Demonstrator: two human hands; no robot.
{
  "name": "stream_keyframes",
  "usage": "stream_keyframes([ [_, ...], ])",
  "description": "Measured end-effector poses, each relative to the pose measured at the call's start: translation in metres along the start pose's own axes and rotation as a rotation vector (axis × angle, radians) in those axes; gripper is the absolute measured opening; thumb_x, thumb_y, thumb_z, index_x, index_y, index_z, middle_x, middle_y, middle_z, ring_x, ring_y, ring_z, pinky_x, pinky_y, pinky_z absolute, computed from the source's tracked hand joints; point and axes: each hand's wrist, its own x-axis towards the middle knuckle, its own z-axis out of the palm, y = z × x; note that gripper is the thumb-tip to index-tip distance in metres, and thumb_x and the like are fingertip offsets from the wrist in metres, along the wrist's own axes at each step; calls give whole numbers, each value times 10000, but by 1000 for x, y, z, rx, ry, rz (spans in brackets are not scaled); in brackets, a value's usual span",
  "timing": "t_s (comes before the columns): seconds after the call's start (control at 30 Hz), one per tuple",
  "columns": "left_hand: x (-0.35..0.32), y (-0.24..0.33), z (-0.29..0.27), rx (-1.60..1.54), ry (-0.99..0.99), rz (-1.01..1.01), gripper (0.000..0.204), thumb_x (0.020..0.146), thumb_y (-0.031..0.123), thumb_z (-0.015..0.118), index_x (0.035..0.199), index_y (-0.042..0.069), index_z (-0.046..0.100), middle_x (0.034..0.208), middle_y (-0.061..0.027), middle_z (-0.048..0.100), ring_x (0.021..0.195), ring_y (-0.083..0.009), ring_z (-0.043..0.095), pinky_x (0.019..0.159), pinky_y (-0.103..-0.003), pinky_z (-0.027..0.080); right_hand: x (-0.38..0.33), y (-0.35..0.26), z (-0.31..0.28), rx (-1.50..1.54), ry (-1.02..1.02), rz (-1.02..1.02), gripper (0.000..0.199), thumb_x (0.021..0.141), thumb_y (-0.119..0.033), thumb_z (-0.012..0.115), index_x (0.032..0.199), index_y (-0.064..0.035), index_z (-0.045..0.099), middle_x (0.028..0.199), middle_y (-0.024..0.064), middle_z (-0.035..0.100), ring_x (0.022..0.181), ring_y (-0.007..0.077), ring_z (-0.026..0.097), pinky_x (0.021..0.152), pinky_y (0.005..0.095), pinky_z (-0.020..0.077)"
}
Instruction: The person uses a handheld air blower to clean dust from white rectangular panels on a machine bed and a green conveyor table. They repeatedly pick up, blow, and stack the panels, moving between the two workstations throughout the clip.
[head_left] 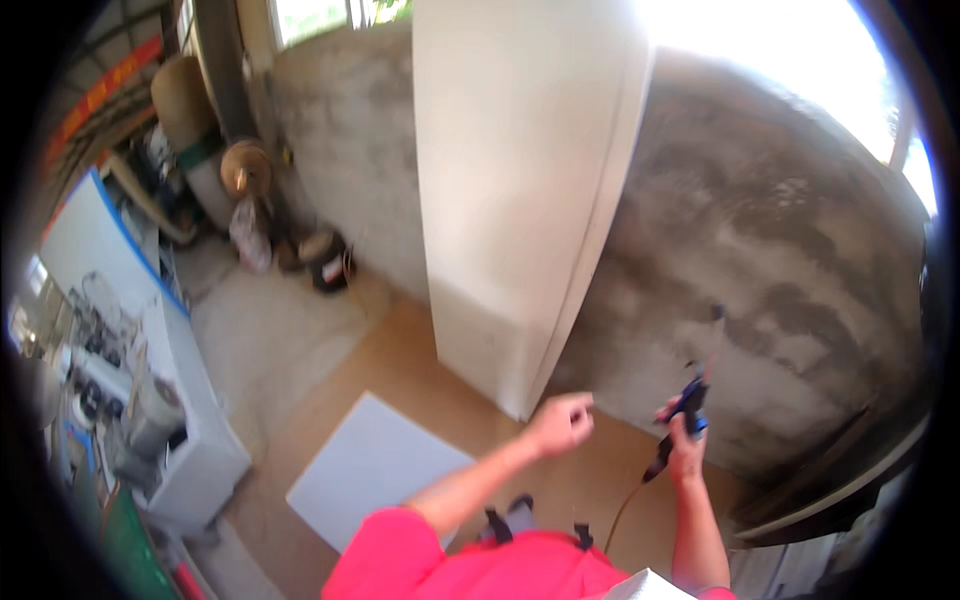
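My right hand (pixel 686 450) grips a blue and black corded power tool (pixel 688 405), held upright close to a rough grey plastered wall (pixel 780 270); a thin bit rises from its tip. My left hand (pixel 562 424) is raised with its fingers curled loosely, holding nothing, near the lower corner of a tall white board (pixel 510 190) that leans upright against the wall. The tool's cord (pixel 625 505) hangs down toward my pink sleeve (pixel 400 555).
A flat white panel (pixel 370 470) lies on the brown floor sheet (pixel 400 360). At left a white and blue machine (pixel 150 330) carries several small parts. Rolls, a round disc and bags stand in the far corner (pixel 250 200). A dark sloping frame (pixel 840 470) is at right.
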Motion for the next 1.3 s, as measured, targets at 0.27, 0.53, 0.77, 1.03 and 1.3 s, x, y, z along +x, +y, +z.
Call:
stream_keyframes([
  [0.27,83,-118,-128,155,290,-238,168,794,162,610,799,-5,589,630,-17,509,641,-88,465,583,-301,435,8,3,-37,-170,198,-136,344,944,-193,550,1214,7,477,963,65,558,963,188,546,915,361,414],
  [0.53,138,-90,-295,52,708,-282,317,819,170,639,1068,-26,639,805,-13,639,688,-70,566,590,-228,450,41,-5,-7,-259,-116,-248,315,930,-275,573,1080,-19,468,956,57,526,908,190,528,942,385,401],
  [0.77,228,-114,-355,121,753,-242,366,853,342,622,950,-11,629,884,-58,611,848,-143,538,743,-299,435,62,15,2,-444,123,-250,424,973,-332,478,1245,-9,450,1157,91,506,1090,204,503,993,390,369],
  [1.03,344,-177,-390,-7,869,-4,435,865,369,620,706,-18,503,696,-74,549,681,-150,495,613,-314,394,77,26,27,-377,531,-82,573,969,-448,461,1325,-3,405,901,76,628,864,167,581,846,322,411],
  [1.3,333,-184,-393,-124,764,-94,409,787,391,722,659,54,531,571,21,465,544,-94,382,473,-301,325,97,29,69,-313,615,-49,481,971,-291,512,1330,9,398,1196,187,594,1097,244,576,999,386,386],
])
